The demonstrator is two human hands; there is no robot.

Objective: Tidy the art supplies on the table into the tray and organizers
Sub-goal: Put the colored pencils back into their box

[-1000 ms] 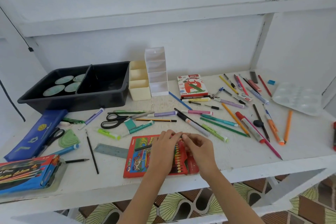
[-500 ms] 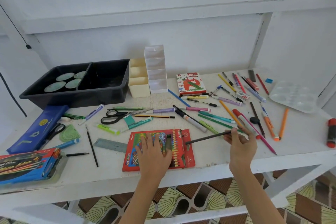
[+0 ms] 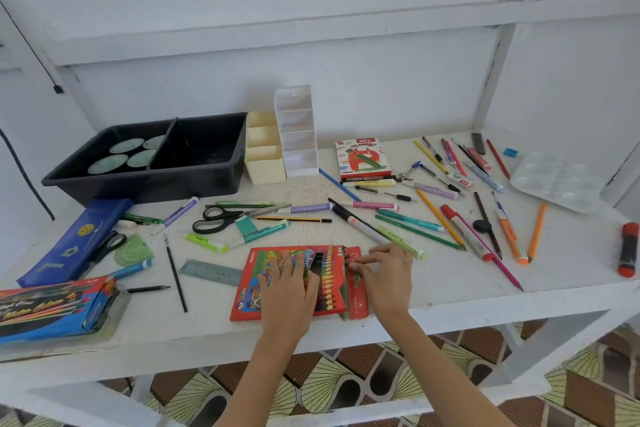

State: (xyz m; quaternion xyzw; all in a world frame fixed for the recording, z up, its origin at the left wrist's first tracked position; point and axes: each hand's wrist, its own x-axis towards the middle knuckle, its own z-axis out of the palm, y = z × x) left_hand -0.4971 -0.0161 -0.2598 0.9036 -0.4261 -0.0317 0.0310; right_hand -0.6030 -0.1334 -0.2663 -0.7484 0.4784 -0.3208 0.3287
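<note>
The red colour-pencil box [image 3: 254,291] lies flat at the table's [image 3: 450,288] near edge, long axis left to right, open flap [image 3: 358,303] pointing right. The left hand [image 3: 289,284] presses it down with spread, straight fingers. At the flap end, the right hand [image 3: 388,274] pinches a dark pencil [image 3: 347,263], mostly hidden.

Left hand [image 3: 288,282]: flat, fingers spread, pressing on colour-pencil box [image 3: 250,300]. Right hand [image 3: 388,274]: fingers curled, pinching dark pencil [image 3: 347,264] at box's right flap.
</note>
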